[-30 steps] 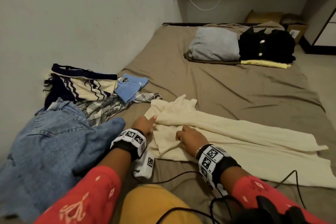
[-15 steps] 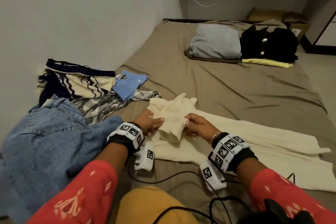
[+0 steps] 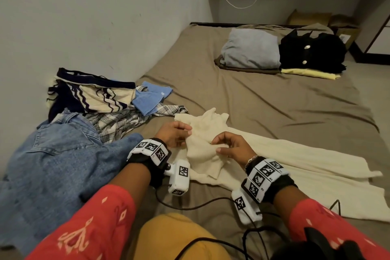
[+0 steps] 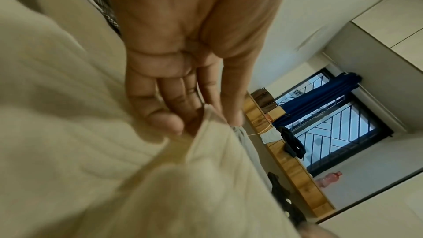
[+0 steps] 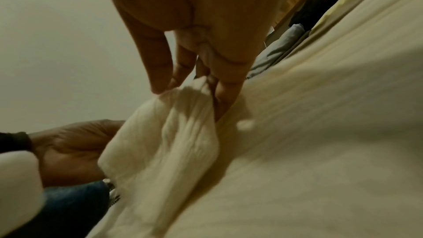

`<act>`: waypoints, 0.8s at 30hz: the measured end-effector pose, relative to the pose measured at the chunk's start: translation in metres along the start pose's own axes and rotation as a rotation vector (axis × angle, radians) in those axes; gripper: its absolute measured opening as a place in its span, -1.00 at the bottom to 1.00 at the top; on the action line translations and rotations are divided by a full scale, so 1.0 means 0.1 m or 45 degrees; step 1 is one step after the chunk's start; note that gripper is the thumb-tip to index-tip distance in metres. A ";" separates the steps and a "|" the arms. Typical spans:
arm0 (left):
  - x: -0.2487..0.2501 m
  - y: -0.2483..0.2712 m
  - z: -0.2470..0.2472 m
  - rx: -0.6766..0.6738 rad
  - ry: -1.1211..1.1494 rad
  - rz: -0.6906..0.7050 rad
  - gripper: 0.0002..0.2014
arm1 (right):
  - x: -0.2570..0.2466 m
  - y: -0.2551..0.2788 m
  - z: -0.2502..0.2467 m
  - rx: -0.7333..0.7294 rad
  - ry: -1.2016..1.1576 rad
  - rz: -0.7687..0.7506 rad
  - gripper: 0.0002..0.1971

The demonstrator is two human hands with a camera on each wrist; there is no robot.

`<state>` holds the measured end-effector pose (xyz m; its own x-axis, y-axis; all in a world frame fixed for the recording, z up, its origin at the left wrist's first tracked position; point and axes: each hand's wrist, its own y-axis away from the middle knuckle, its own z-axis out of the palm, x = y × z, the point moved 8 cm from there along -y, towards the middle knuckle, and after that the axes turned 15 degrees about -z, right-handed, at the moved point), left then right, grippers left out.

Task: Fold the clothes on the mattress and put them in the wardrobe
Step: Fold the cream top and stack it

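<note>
A long cream knit garment [image 3: 285,160] lies spread across the brown mattress [image 3: 263,107], running off to the right. Its near left end [image 3: 200,145] is bunched up and lifted between my two hands. At the fold's left edge my left hand [image 3: 187,132] pinches the cloth, and the left wrist view shows thumb and fingers [image 4: 164,120] closed on a cream hem [image 4: 206,133]. From the right side my right hand [image 3: 217,146] pinches the same bunch, its fingertips [image 5: 160,86] gripping ribbed cream fabric [image 5: 174,133]. My left hand [image 5: 68,151] shows low in the right wrist view.
An unfolded pile lies by the left wall: denim jeans [image 3: 52,164], a plaid shirt [image 3: 118,124], a blue cloth [image 3: 152,99], a navy-striped garment [image 3: 95,95]. Folded grey [image 3: 251,48], black [image 3: 312,53] and yellow [image 3: 310,74] items sit at the far end. Cables [image 3: 200,205] trail near my knees.
One second ago both hands lay on the flat cream garment. They have since pinched its near end and lifted it into a raised bunch between them.
</note>
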<state>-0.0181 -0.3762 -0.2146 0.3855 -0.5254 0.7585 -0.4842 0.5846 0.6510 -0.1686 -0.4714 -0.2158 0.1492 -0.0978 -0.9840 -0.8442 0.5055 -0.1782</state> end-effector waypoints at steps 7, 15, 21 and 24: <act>0.20 0.08 0.05 0.030 0.039 0.253 -0.55 | 0.04 -0.04 -0.08 0.112 0.004 -0.037 -0.53; -0.17 -0.07 -0.08 0.159 0.007 0.065 -0.64 | 0.21 0.03 0.02 0.129 -0.366 0.179 -0.53; -0.28 -0.15 -0.24 0.335 -0.250 0.028 -0.59 | 0.33 0.02 -0.04 -0.088 0.487 0.179 -0.62; -0.24 -0.18 -0.29 0.414 -0.267 0.084 -0.59 | 0.28 -0.01 -0.10 -0.044 0.685 0.153 -0.58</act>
<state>0.0045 -0.3564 -0.2435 0.1928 -0.6278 0.7541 -0.7391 0.4125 0.5324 -0.1688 -0.4838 -0.2431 -0.2261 -0.4702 -0.8531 -0.8570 0.5124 -0.0552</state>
